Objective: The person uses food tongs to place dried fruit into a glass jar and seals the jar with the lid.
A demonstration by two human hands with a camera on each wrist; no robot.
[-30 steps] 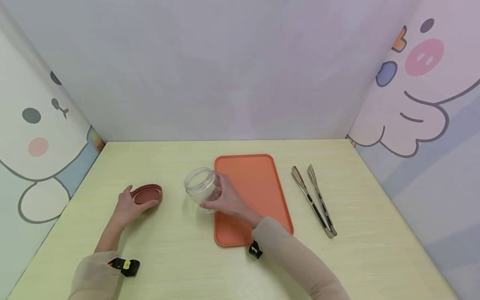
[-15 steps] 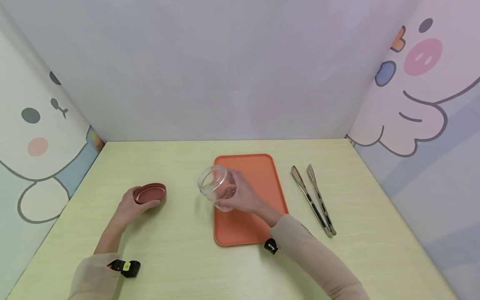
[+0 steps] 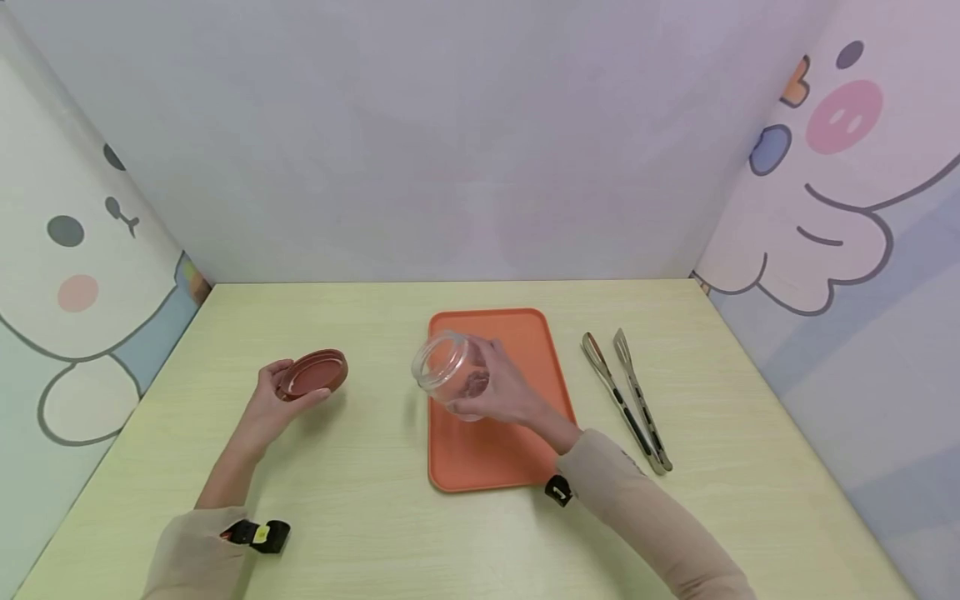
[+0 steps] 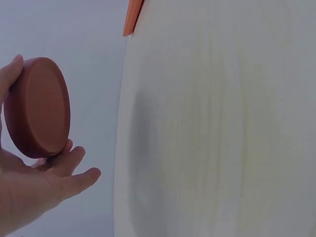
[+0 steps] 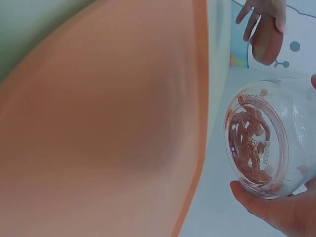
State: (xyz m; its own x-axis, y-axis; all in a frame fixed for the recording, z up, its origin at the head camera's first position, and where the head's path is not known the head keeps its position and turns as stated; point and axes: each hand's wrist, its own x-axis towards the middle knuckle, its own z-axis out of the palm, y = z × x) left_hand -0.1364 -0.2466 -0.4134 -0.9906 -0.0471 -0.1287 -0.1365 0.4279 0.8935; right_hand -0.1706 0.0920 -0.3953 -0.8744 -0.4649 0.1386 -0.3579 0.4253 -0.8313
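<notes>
A round reddish-brown lid [image 3: 318,375] is held by my left hand [image 3: 272,410] at the left, its hollow inner side facing up and tilted. In the left wrist view the flat outer face of the lid [image 4: 48,106] shows, raised off the table. My right hand [image 3: 506,390] grips a clear, lidless jar [image 3: 441,367] around its side, over the left part of the orange tray [image 3: 480,458]. The jar leans with its mouth to the left. Through its base, the right wrist view shows dark reddish pieces [image 5: 249,143] lying at the bottom, their kind unclear.
Metal tongs [image 3: 637,404] with dark grips lie right of the tray. The pale wooden table [image 3: 375,517] ends at a plain back wall [image 3: 450,167], with cartoon-printed panels on both sides.
My right hand has carried the jar rightward from the tray's left edge to over the tray. The left hand has lifted the lid and moved it up and to the right, tilting it.
</notes>
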